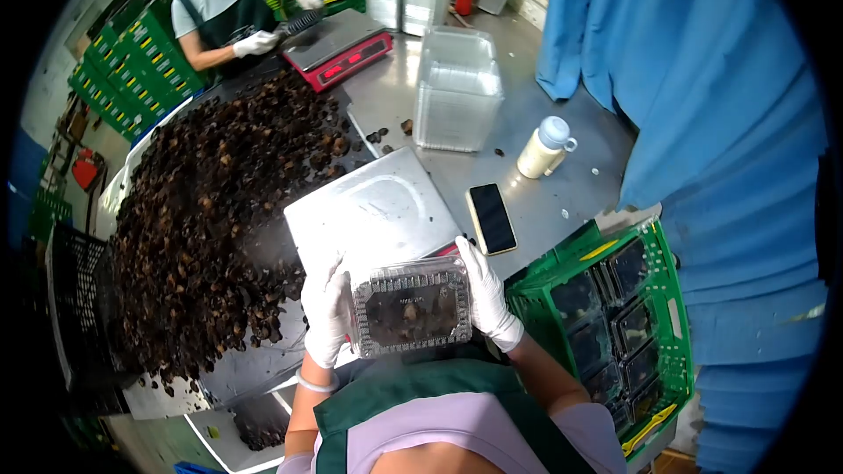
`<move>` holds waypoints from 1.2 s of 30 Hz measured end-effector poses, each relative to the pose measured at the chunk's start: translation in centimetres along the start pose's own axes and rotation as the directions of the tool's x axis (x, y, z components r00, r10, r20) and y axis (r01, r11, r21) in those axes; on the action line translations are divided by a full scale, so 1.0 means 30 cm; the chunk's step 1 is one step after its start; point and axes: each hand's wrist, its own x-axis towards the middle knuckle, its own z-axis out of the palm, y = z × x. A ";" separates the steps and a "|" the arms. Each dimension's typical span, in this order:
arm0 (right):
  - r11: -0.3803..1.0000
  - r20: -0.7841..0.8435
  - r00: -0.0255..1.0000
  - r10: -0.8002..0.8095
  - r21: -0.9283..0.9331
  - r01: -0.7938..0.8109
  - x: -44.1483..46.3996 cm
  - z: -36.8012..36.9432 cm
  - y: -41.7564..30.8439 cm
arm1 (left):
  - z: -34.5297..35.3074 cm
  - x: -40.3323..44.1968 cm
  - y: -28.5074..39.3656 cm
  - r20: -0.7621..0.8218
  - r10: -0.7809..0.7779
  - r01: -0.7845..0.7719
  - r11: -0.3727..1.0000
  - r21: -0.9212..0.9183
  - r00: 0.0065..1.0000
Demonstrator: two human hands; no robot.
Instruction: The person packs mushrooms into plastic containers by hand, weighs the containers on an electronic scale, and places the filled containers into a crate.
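Between my two white-gloved hands is a clear plastic clamshell box (411,309), its lid closed over dark brown pieces that look like mushrooms or fungus. My left hand (326,309) grips the box's left side. On the opposite side, my right hand (488,298) has its fingers along the edge. Just beyond the box lies the metal pan of a weighing scale (369,211), with nothing on it. A large heap of the same dark pieces (219,211) spreads over the table to the left.
A green crate (663,298) of filled boxes stands at the right. A phone (492,218), a bottle (546,147) and stacked clear trays (458,92) are on the metal table. Across it, a co-worker (233,13) in white gloves stands by a red scale (338,48). A blue curtain (702,79) hangs right.
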 end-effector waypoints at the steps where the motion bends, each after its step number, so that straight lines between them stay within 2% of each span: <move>1: 0.998 -0.038 0.998 0.046 0.034 -0.045 -0.007 -0.024 -0.009 | 0.017 0.027 0.005 0.006 -0.001 0.002 1.000 -0.024 1.000; 2: 0.994 -0.076 0.993 0.096 0.069 -0.090 -0.013 -0.047 -0.023 | 0.029 0.057 0.015 -0.051 0.149 -0.151 0.988 -0.036 0.987; 3: 0.992 -0.096 0.988 0.117 0.061 -0.112 -0.029 -0.056 -0.013 | 0.063 0.060 0.005 -0.070 0.165 -0.171 0.981 -0.094 0.984; 4: 0.999 -0.172 0.984 0.037 0.011 -0.036 -0.048 -0.064 0.005 | 0.074 0.082 0.031 -0.053 0.184 -0.189 0.975 -0.119 0.982; 6: 0.987 -0.285 0.954 -0.093 -0.149 0.052 -0.082 -0.086 0.037 | 0.089 0.141 0.108 0.118 0.045 -0.028 0.990 -0.138 0.992; 7: 0.985 -0.255 0.963 -0.087 -0.169 0.044 -0.097 -0.110 0.032 | 0.108 0.162 0.128 0.215 -0.035 0.067 0.987 -0.143 0.976; 8: 0.979 -0.233 0.970 -0.068 -0.201 0.020 -0.117 -0.150 0.024 | 0.134 0.191 0.151 0.283 0.048 -0.017 0.994 -0.112 0.958; 10: 0.995 -0.244 0.969 0.033 0.095 -0.010 -0.132 -0.273 -0.022 | 0.227 0.156 0.123 0.448 -0.070 0.285 0.855 -0.434 0.892; 11: 0.989 -0.276 0.956 0.101 0.130 -0.067 -0.157 -0.311 -0.018 | 0.246 0.161 0.163 0.539 -0.065 0.343 0.833 -0.434 0.840; 12: 0.986 -0.353 0.929 0.108 0.157 -0.055 -0.191 -0.345 0.010 | 0.248 0.171 0.197 0.621 -0.063 0.397 0.818 -0.416 0.781; 13: 0.985 -0.412 0.895 0.169 0.089 -0.145 -0.222 -0.434 -0.012 | 0.262 0.160 0.212 0.617 -0.050 0.365 0.842 -0.396 0.785; 14: 0.973 -0.465 0.858 0.219 0.034 -0.230 -0.261 -0.531 -0.038 | 0.265 0.172 0.264 0.638 -0.020 0.399 0.795 -0.457 0.770; 15: 0.940 -0.559 0.784 0.271 -0.020 -0.340 -0.312 -0.597 -0.033 | 0.283 0.166 0.256 0.633 -0.011 0.365 0.824 -0.432 0.774; 16: 0.917 -0.666 0.703 0.248 -0.072 -0.392 -0.360 -0.660 -0.031 | 0.293 0.155 0.235 0.622 -0.006 0.330 0.852 -0.407 0.783; 17: 0.872 -0.719 0.625 0.303 -0.056 -0.487 -0.404 -0.734 -0.036 | 0.296 0.158 0.236 0.630 0.015 0.321 0.851 -0.416 0.776; 18: 0.823 -0.756 0.535 0.376 0.007 -0.568 -0.462 -0.791 -0.013 | 0.295 0.160 0.238 0.679 -0.048 0.420 0.817 -0.395 0.733; 19: 0.780 -0.684 0.374 0.626 0.549 -0.301 -0.507 -0.838 0.002 | 0.292 0.158 0.235 0.724 -0.112 0.516 0.775 -0.365 0.681; 20: 0.843 -0.773 0.381 0.508 0.355 -0.404 -0.590 -0.892 0.082 | 0.296 0.149 0.220 0.726 -0.109 0.516 0.775 -0.365 0.679; 21: 0.817 -0.808 0.312 0.499 0.319 -0.480 -0.624 -0.943 0.096 | 0.304 0.137 0.197 0.739 -0.100 0.545 0.741 -0.391 0.667; 22: 0.715 -0.780 0.184 0.598 0.415 -0.562 -0.702 -0.988 0.189 | 0.306 0.131 0.183 0.749 -0.092 0.574 0.706 -0.415 0.656; 23: 0.643 -0.843 0.056 0.535 0.363 -0.675 -0.729 -0.999 0.269 | 0.299 0.130 0.184 0.751 -0.086 0.567 0.713 -0.412 0.655; 24: 0.506 -0.915 0.035 0.403 0.191 -0.841 -0.784 -0.977 0.384 | 0.291 0.125 0.188 0.746 -0.095 0.568 0.713 -0.411 0.659; 25: 0.305 -0.893 0.093 0.440 0.051 -0.951 -0.830 -0.921 0.476 | 0.282 0.120 0.190 0.748 -0.114 0.598 0.684 -0.418 0.653; 26: 0.099 -0.862 0.145 0.486 -0.111 -0.989 -0.852 -0.857 0.521 | 0.270 0.120 0.181 0.747 -0.136 0.625 0.654 -0.426 0.651; 28: -0.113 -0.755 -0.008 0.655 -0.088 -0.990 -0.809 -0.775 0.534 | 0.252 0.097 0.139 0.709 -0.158 0.595 0.683 -0.424 0.687; 29: -0.016 -0.800 0.065 0.597 -0.093 -0.996 -0.801 -0.773 0.527 | 0.235 0.084 0.129 0.704 -0.188 0.630 0.638 -0.442 0.684; 30: 0.008 -0.842 0.103 0.529 -0.116 -0.993 -0.816 -0.775 0.565 | 0.214 0.069 0.118 0.697 -0.226 0.664 0.594 -0.455 0.680; 31: -0.036 -0.833 0.091 0.545 -0.131 -0.991 -0.786 -0.790 0.576 | 0.192 0.062 0.109 0.706 -0.264 0.701 0.560 -0.443 0.657; 32: -0.072 -0.764 0.078 0.640 -0.161 -0.984 -0.708 -0.814 0.541 | 0.170 0.055 0.089 0.709 -0.293 0.708 0.581 -0.401 0.642; 33: -0.018 -0.777 0.260 0.573 -0.329 -0.944 -0.685 -0.819 0.591 | 0.150 0.035 0.060 0.697 -0.296 0.696 0.597 -0.398 0.653; 34: 0.126 -0.780 0.422 0.462 -0.414 -0.902 -0.608 -0.821 0.606 | 0.130 0.019 0.038 0.678 -0.303 0.684 0.609 -0.402 0.669; 36: 0.310 -0.700 0.594 0.397 -0.507 -0.804 -0.344 -0.831 0.570 | 0.081 -0.010 0.027 0.632 -0.382 0.702 0.596 -0.390 0.674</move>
